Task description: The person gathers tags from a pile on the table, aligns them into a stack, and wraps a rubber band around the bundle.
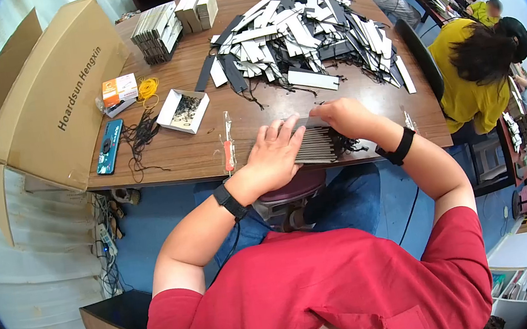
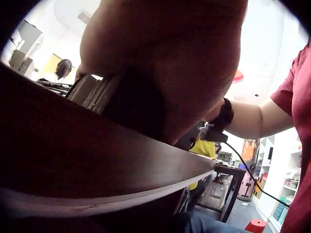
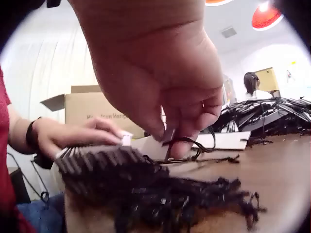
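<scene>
Near the table's front edge lies a row of grey strip-shaped tags point(image 1: 315, 147), packed side by side with black cords point(image 3: 189, 194) bunched at their right end. My left hand point(image 1: 273, 150) rests over the left part of the row, its fingers stretched across the top. At the far right corner of the row, my right hand point(image 1: 349, 118) pinches the corded end of one tag point(image 3: 169, 137) between thumb and fingers. A black cord loops out beside those fingertips in the right wrist view. In the left wrist view, the left hand hides most of the row.
A large heap of black and white tags point(image 1: 300, 35) covers the back of the table, with stacked bundles point(image 1: 156, 33) to its left. A small white box point(image 1: 183, 111), loose black cords point(image 1: 140, 137), a phone point(image 1: 109, 147), an orange-handled tool point(image 1: 229, 154) and a cardboard box point(image 1: 63, 90) are left.
</scene>
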Demonstrator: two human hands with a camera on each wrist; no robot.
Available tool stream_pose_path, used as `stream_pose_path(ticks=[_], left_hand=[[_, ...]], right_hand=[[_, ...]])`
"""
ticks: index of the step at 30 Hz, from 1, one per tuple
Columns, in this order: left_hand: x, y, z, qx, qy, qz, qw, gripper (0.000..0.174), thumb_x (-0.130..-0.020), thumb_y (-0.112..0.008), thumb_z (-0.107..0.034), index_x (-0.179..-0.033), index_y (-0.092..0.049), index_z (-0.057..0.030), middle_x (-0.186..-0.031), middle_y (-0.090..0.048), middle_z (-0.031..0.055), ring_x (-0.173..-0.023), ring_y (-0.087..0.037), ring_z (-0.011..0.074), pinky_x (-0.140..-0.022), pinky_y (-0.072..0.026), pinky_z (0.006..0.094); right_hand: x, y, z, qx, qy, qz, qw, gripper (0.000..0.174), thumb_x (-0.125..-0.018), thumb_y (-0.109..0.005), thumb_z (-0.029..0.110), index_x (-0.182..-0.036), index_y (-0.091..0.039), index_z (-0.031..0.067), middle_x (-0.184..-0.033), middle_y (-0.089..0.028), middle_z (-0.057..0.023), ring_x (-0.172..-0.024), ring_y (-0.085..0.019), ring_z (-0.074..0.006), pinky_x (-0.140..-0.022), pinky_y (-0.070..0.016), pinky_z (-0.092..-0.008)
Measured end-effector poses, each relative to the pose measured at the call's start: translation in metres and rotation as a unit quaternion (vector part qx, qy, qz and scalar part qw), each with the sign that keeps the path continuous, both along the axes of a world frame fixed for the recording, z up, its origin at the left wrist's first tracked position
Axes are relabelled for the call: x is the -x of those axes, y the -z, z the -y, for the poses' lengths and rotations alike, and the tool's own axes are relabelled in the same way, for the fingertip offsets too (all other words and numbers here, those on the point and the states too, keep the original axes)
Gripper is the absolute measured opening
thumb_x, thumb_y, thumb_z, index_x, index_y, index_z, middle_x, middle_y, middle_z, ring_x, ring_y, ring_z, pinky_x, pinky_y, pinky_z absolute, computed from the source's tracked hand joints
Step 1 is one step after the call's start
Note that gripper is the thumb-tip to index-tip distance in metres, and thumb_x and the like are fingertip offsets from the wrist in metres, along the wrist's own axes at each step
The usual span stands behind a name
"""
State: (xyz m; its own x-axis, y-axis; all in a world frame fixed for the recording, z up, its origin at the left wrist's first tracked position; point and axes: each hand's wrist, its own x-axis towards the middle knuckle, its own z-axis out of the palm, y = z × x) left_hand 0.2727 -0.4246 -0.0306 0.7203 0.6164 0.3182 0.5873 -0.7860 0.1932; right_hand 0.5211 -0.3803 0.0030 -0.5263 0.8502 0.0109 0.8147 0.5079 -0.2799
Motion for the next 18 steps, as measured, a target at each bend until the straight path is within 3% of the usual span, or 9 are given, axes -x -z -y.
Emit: stream_pose_path(ticks=[1, 4, 5, 7, 9, 10, 13, 17, 18], left_hand=[[-0.001, 0.000, 0.001, -0.012, -0.010, -0.003, 1.000, 0.082, -0.074, -0.079, -0.027, -0.142, -0.040, -0.0034, -0.139, -0.042, 0.0212, -0.128, -0.041, 0.0397, -0.108, -0.0272, 0.0640], [-0.001, 0.001, -0.003, -0.015, -0.018, -0.030, 0.999, 0.081, -0.074, -0.079, -0.028, -0.142, -0.040, -0.0056, -0.139, -0.042, 0.0212, -0.128, -0.042, 0.0404, -0.109, -0.0259, 0.0653], [0.000, 0.001, -0.004, -0.011, -0.017, -0.043, 0.999, 0.081, -0.075, -0.078, -0.029, -0.142, -0.040, -0.0063, -0.138, -0.042, 0.0212, -0.128, -0.042, 0.0406, -0.109, -0.0256, 0.0657], [0.001, 0.000, -0.005, 0.018, -0.013, -0.044, 0.999, 0.081, -0.075, -0.078, -0.030, -0.143, -0.039, -0.0068, -0.135, -0.043, 0.0211, -0.127, -0.043, 0.0406, -0.108, -0.0254, 0.0665], [0.001, -0.001, -0.004, 0.028, -0.013, -0.047, 0.998, 0.082, -0.075, -0.078, -0.030, -0.143, -0.037, -0.0072, -0.133, -0.044, 0.0209, -0.126, -0.044, 0.0404, -0.108, -0.0256, 0.0668], [0.000, -0.003, -0.002, 0.022, -0.014, -0.051, 0.998, 0.083, -0.075, -0.078, -0.030, -0.144, -0.037, -0.0073, -0.132, -0.045, 0.0208, -0.126, -0.044, 0.0402, -0.108, -0.0258, 0.0668], [-0.001, -0.008, 0.000, 0.027, -0.024, -0.054, 0.998, 0.086, -0.075, -0.078, -0.031, -0.145, -0.035, -0.0068, -0.131, -0.045, 0.0205, -0.126, -0.044, 0.0396, -0.108, -0.0265, 0.0667], [-0.003, -0.008, 0.000, 0.043, -0.035, -0.075, 0.996, 0.088, -0.074, -0.078, -0.033, -0.145, -0.036, -0.0046, -0.133, -0.043, 0.0206, -0.128, -0.041, 0.0391, -0.109, -0.0248, 0.0661], [-0.003, -0.007, 0.000, 0.010, -0.032, -0.067, 0.997, 0.088, -0.073, -0.079, -0.034, -0.145, -0.036, -0.0042, -0.135, -0.043, 0.0202, -0.129, -0.040, 0.0388, -0.109, -0.0240, 0.0661]], right_hand=[[-0.001, -0.001, -0.002, 0.016, -0.012, -0.036, 0.999, 0.024, -0.089, -0.061, 0.011, -0.111, -0.069, 0.0101, -0.096, -0.070, -0.0174, -0.085, -0.067, -0.0358, -0.078, -0.0529, -0.0413], [-0.011, -0.014, -0.027, 0.250, -0.057, -0.092, 0.962, 0.018, -0.090, -0.064, 0.016, -0.104, -0.071, 0.0069, -0.093, -0.071, -0.0145, -0.081, -0.067, -0.0357, -0.074, -0.0530, -0.0397], [-0.009, -0.024, -0.036, 0.273, 0.016, -0.073, 0.959, 0.026, -0.093, -0.063, 0.029, -0.100, -0.073, 0.0068, -0.087, -0.072, -0.0142, -0.084, -0.069, -0.0332, -0.076, -0.0547, -0.0435], [-0.016, 0.000, -0.068, -0.011, 0.147, -0.043, 0.988, 0.029, -0.088, -0.068, 0.031, -0.102, -0.072, 0.0062, -0.090, -0.073, -0.0114, -0.088, -0.070, -0.0314, -0.078, -0.0545, -0.0433], [-0.028, 0.015, -0.083, -0.208, 0.192, 0.027, 0.959, 0.031, -0.084, -0.070, 0.032, -0.104, -0.071, 0.0079, -0.093, -0.072, -0.0137, -0.090, -0.069, -0.0321, -0.080, -0.0538, -0.0434], [-0.032, 0.020, -0.087, -0.141, 0.215, 0.086, 0.962, 0.031, -0.081, -0.072, 0.031, -0.102, -0.070, 0.0080, -0.091, -0.070, -0.0159, -0.091, -0.067, -0.0334, -0.081, -0.0532, -0.0429], [-0.038, 0.015, -0.091, -0.003, 0.219, -0.002, 0.976, 0.029, -0.078, -0.075, 0.028, -0.096, -0.069, 0.0060, -0.087, -0.069, -0.0162, -0.090, -0.067, -0.0338, -0.080, -0.0530, -0.0424], [-0.010, -0.025, -0.053, -0.036, 0.184, -0.099, 0.977, 0.019, -0.080, -0.073, 0.021, -0.086, -0.065, 0.0056, -0.081, -0.067, -0.0154, -0.081, -0.066, -0.0347, -0.070, -0.0506, -0.0441], [-0.003, -0.021, -0.043, -0.068, 0.115, -0.121, 0.984, 0.017, -0.080, -0.072, 0.020, -0.084, -0.064, 0.0055, -0.078, -0.066, -0.0153, -0.076, -0.064, -0.0358, -0.067, -0.0499, -0.0442]])
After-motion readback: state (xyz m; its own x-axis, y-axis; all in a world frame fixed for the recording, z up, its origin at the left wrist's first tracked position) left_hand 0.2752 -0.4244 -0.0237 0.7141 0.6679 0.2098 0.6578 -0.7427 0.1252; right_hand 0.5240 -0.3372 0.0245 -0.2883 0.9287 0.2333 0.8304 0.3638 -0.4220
